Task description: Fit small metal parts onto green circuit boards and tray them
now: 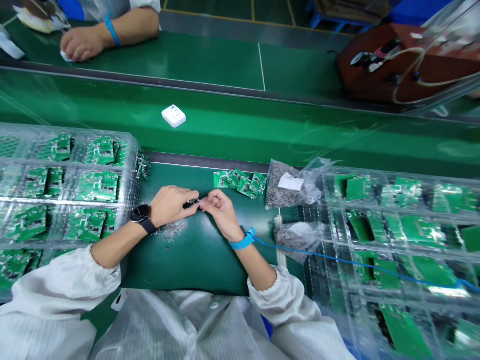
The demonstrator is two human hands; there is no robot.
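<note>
My left hand [173, 206], with a black watch on its wrist, is closed around a small black part [191, 203], whose exact kind is too small to make out. Fingertip to fingertip with it, my right hand [220, 212] is pinched near the part's end; what those fingers hold is hidden. A blue strap circles the right wrist. Under and beside my left hand lies a loose pile of tiny metal parts [174, 229] on the green work mat [195, 260]. Several green circuit boards [243, 182] lie overlapping just beyond my right hand.
Clear trays of circuit boards stand left [98, 187] and right [405, 225]. Two plastic bags of small parts [279, 195] [300, 242] lie beside the right tray. A blue cord [337, 258] runs rightward. A white device [174, 116] sits on the green belt [232, 117]; a co-worker's hand [84, 44] is beyond.
</note>
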